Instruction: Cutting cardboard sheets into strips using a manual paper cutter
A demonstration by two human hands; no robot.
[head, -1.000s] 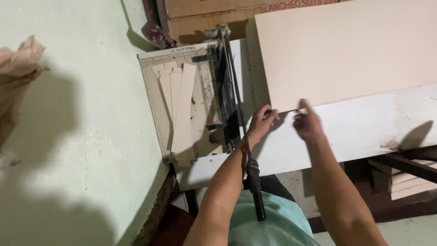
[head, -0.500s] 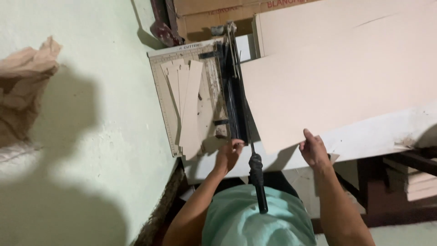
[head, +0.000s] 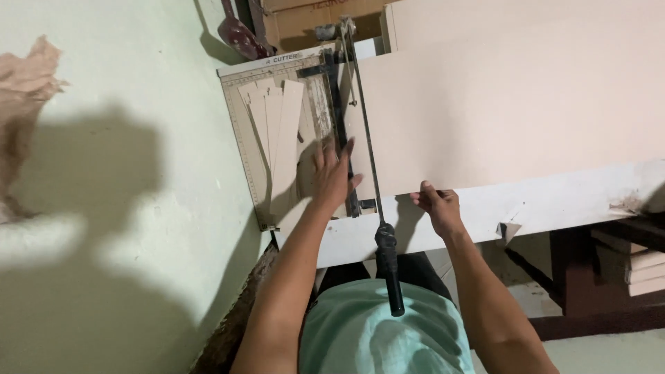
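Left hand point(head: 334, 174) laid flat, fingers spread, on paper cutter point(head: 277, 138), large board point(head: 499, 111) at 3 o'clock pinched at its edge by right hand point(head: 435, 206)

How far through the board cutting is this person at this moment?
Done: several narrow beige card strips lie on the guillotine cutter's gridded bed. In hand: the left hand presses flat beside the blade line, the right hand grips the large beige board sheet's near edge. Left: the black-handled lever blade is raised, and most of the sheet remains uncut.

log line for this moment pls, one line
left hand: flat on paper cutter bed | right hand: grips near edge of large board | blade arm: raised | cut strips: on bed
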